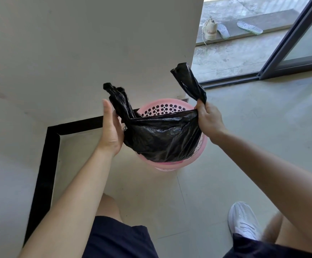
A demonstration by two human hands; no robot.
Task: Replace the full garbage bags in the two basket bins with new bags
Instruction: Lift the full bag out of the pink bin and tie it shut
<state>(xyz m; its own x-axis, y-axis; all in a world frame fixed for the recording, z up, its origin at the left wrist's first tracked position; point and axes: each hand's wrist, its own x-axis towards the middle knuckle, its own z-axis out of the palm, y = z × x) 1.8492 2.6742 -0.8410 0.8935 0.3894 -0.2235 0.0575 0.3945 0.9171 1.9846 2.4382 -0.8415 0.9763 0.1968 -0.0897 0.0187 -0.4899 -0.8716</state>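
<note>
The right hand [208, 120] pinches the black garbage bag [162, 136] at the base of its right handle. The left hand [112, 131] is against the left handle with its thumb straight; its fingers are hidden behind the plastic, so I cannot tell its grip. The bag's top edge stretches taut left to right between the hands. Both handles point up and the body sags down over the pink basket bin [167, 165]. The bin stands on the floor [244, 136] against the wall [76, 53], with open floor to its right and on the near side.
</note>
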